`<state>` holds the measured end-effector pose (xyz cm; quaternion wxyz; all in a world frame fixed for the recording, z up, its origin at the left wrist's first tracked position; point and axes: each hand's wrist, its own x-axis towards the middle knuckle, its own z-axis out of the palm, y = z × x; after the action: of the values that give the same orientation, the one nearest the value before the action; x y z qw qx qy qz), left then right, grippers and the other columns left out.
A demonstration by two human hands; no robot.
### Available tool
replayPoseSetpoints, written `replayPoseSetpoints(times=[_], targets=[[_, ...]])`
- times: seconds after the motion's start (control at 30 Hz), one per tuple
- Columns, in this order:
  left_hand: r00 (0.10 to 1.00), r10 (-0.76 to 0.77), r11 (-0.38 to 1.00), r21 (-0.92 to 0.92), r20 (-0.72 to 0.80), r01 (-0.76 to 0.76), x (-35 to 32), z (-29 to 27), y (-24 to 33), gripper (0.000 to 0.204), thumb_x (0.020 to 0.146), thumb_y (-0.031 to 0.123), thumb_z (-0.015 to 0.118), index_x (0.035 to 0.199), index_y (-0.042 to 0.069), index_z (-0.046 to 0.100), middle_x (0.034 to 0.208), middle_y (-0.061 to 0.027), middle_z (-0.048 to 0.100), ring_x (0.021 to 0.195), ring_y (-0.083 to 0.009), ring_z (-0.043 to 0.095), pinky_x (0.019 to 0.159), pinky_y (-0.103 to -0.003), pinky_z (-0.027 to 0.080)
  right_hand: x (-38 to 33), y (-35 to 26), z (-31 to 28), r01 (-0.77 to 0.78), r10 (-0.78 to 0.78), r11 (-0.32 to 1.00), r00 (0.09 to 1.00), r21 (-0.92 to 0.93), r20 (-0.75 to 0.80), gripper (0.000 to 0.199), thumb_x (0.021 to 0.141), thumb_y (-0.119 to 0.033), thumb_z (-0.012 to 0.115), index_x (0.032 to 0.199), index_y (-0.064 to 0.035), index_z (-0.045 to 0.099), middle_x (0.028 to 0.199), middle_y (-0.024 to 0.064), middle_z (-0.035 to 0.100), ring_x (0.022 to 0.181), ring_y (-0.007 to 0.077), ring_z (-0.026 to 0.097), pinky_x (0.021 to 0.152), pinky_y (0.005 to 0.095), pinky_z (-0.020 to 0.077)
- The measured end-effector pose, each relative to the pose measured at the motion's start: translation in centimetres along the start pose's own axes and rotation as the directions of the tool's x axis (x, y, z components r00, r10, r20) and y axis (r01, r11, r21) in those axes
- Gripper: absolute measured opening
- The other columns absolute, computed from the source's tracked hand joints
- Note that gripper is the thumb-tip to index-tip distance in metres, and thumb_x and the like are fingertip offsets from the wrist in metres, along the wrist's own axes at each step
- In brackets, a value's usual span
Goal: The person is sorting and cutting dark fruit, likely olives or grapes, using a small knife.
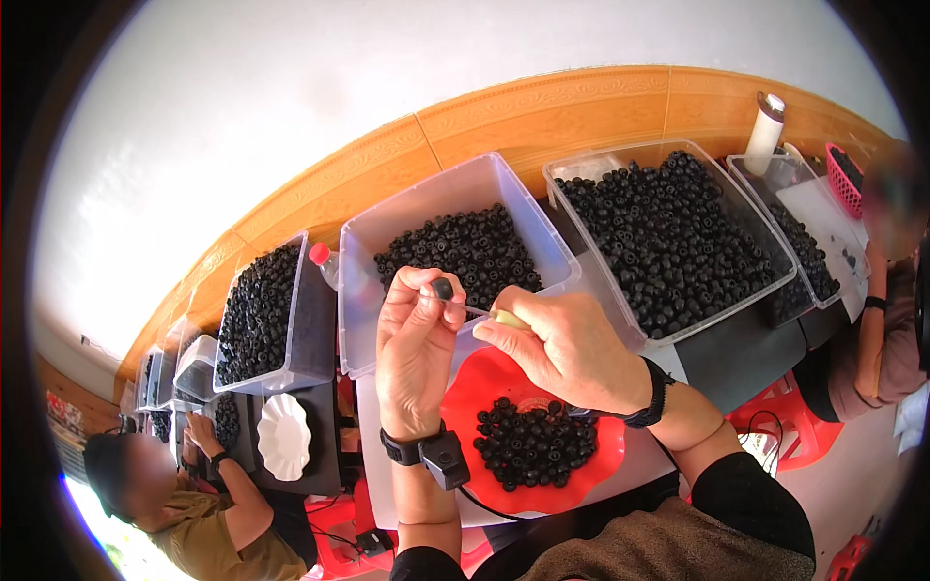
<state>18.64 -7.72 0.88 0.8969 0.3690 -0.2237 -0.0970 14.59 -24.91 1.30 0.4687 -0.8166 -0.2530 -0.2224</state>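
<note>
My left hand [417, 339], raised above the table, pinches a small black ring-like part [442, 289] between thumb and fingers. My right hand [572, 353] is closed round the pale yellow handle of a thin-shafted hand tool [510, 319]. The tool's shaft points left toward the black part; whether its tip touches the part I cannot tell. Below my hands sits a red scalloped tray [608, 460] with a heap of similar black parts [538, 443] in it. Just beyond my hands stands a clear plastic bin [353, 254] partly filled with black parts.
More bins of black parts stand right [787, 261] and left [312, 334]. A red-capped bottle [322, 256], a white scalloped dish [284, 438] and a white flask [765, 131] are nearby. Co-workers sit at far left [208, 513] and right [877, 363].
</note>
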Motion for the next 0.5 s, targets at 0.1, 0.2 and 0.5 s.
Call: replayPoseSetpoints(times=[0.1,0.2,0.5], targets=[[0.999,0.015,1.0,0.022,-0.049,-0.014,-0.07,0.23,0.07,0.012,0.091,0.007,0.056,0.102,0.004,0.056,0.093,-0.0091,0.055,0.081,-0.0137,0.051,0.075,-0.024,0.042,0.27,-0.44,-0.14,-0.016,0.019,0.999,0.992,0.027,-0.125,0.022,0.087,-0.021,0.065,0.08,-0.0033,0.055,0.056,0.0106,0.048,0.048,0.0283,0.05,0.046,0.0334,0.0386],[0.998,0.022,0.999,0.033,-0.054,-0.021,-0.15,0.19,0.09,0.013,0.091,0.007,0.056,0.103,0.004,0.056,0.09,-0.0083,0.053,0.078,-0.0133,0.048,0.073,-0.024,0.04,0.41,-0.7,-0.57,-0.001,-0.003,0.999,0.994,-0.037,-0.109,0.022,0.084,-0.022,0.068,0.081,-0.0032,0.056,0.058,0.0099,0.05,0.048,0.0247,0.051,0.047,0.0324,0.0394],[1.0,0.017,0.999,0.031,0.0,-0.017,-0.12,0.17,0.01,0.015,0.09,0.008,0.057,0.104,0.005,0.054,0.087,-0.0072,0.05,0.076,-0.0138,0.046,0.071,-0.025,0.039,0.46,-0.36,-0.08,0.056,-0.076,0.992,0.981,-0.113,-0.177,0.027,0.079,-0.028,0.072,0.082,-0.0049,0.058,0.066,0.0073,0.059,0.058,0.0257,0.058,0.049,0.0354,0.0426]])
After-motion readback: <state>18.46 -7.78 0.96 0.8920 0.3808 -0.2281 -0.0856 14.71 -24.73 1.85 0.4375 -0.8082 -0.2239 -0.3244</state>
